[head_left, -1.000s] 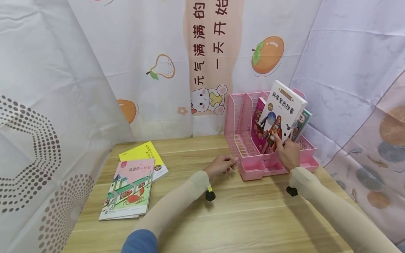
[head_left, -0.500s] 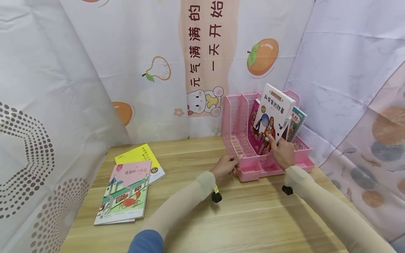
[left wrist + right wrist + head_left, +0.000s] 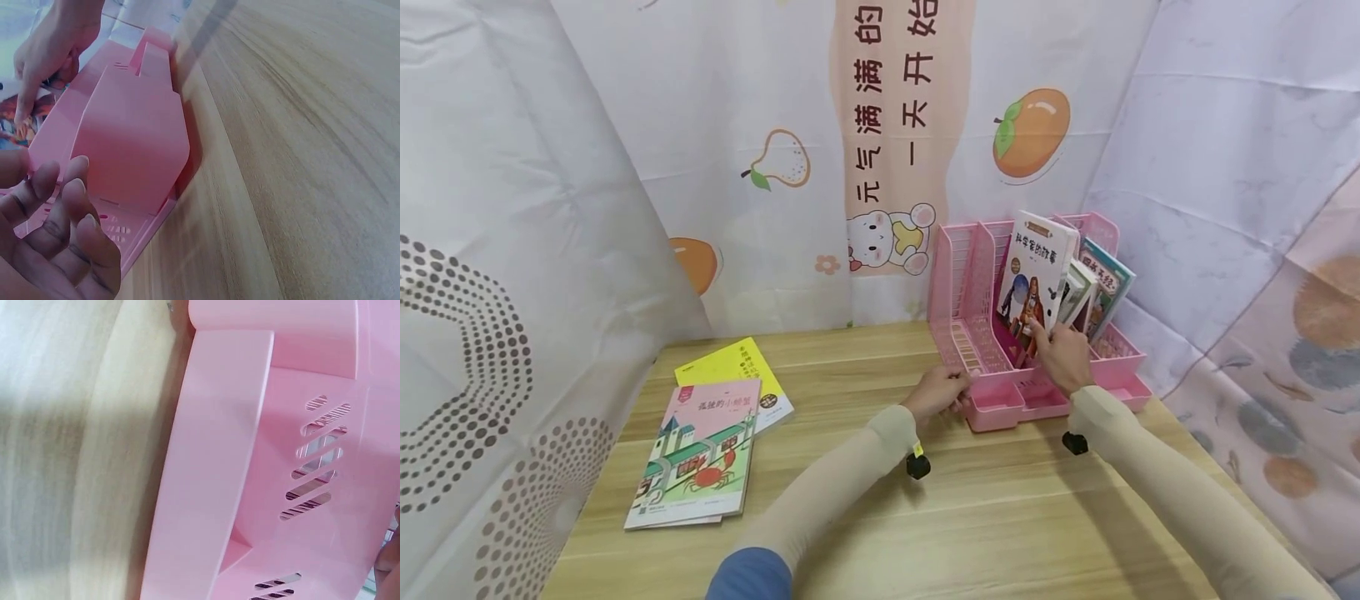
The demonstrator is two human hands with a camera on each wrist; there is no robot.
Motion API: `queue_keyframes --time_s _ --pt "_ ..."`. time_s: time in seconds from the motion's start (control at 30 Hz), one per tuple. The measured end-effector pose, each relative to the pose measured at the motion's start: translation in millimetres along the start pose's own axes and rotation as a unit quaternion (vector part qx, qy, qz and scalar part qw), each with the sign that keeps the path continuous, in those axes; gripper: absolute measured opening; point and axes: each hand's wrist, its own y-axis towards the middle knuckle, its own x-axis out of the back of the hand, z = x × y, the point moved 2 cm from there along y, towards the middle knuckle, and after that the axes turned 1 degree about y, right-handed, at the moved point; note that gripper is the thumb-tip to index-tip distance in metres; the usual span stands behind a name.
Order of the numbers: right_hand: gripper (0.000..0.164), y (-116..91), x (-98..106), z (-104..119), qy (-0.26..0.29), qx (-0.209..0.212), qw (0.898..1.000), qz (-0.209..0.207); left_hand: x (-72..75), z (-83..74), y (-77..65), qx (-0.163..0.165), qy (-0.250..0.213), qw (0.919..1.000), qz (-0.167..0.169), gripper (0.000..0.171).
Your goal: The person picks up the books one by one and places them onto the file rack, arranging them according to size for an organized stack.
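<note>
In the head view my right hand [image 3: 1063,358] grips the lower right edge of a white-covered book [image 3: 1037,254], its thumb on the front cover. The book leans upright in a pink desktop book rack [image 3: 996,417], in front of a magenta book [image 3: 1011,340]. Fingers of my left hand [image 3: 936,392] are at the rack's front left corner; in the left wrist view, thumb and index finger pinch the rack's rim. The right wrist view mostly shows the rack's front tray [image 3: 206,425], with a bit of my right hand [image 3: 389,562] at the edge.
Right of the held book stand other books, including a teal-edged book [image 3: 1108,287]. On the left of the wooden table [image 3: 925,533], a pink crab-cover book [image 3: 700,450] overlaps a yellow book [image 3: 730,367]. Printed curtains [image 3: 775,250] surround the table.
The white book has come down and left into the rack with my right hand, uncovering more of the books to its right. My left hand has shifted slightly right onto the rack's corner.
</note>
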Motion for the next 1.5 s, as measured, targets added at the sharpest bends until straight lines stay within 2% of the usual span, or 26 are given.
queue_keyframes --time_s 0.23,0.37,0.57,0.7,0.83,1.0,1.1,1.17,1.33,1.5 --pt "0.054 3 -1 -3 0.001 -0.012 0.999 0.032 -6.5 -3.9 0.5 0.011 -0.017 0.9998 0.006 0.036" --pt "0.056 6 -2 -2 0.004 -0.032 0.997 0.077 -7.1 -2.9 0.4 0.020 -0.032 0.9992 0.013 0.036" --pt "0.058 15 -3 3 -0.038 -0.057 0.980 0.188 -6.7 -1.6 0.3 0.022 -0.039 0.9989 0.011 0.037" --pt "0.055 17 -3 5 -0.041 -0.064 0.968 0.240 -7.9 -0.8 -0.3 0.024 -0.036 0.9990 0.008 0.037" --pt "0.054 16 -1 7 -0.023 -0.083 0.966 0.242 -8.6 0.5 -1.4 0.030 -0.033 0.9990 0.004 0.037" --pt "0.051 14 -1 10 -0.005 -0.107 0.975 0.194 -7.3 0.8 -1.7 0.030 -0.032 0.9990 -0.004 0.037" --pt "0.051 13 -3 10 -0.007 -0.116 0.977 0.181 -7.0 0.6 -1.5 0.028 -0.031 0.9991 -0.004 0.037" --pt "0.051 13 -4 11 -0.005 -0.120 0.975 0.185 -7.0 0.6 -1.4 0.029 -0.029 0.9991 -0.001 0.037" --pt "0.050 20 -6 13 -0.010 -0.102 0.972 0.212 -5.7 -1.2 -1.5 0.029 -0.024 0.9993 -0.001 0.037" --pt "0.053 27 -2 18 -0.050 -0.083 0.971 0.220 -1.1 -4.5 -2.0 0.033 -0.023 0.9992 -0.008 0.038"
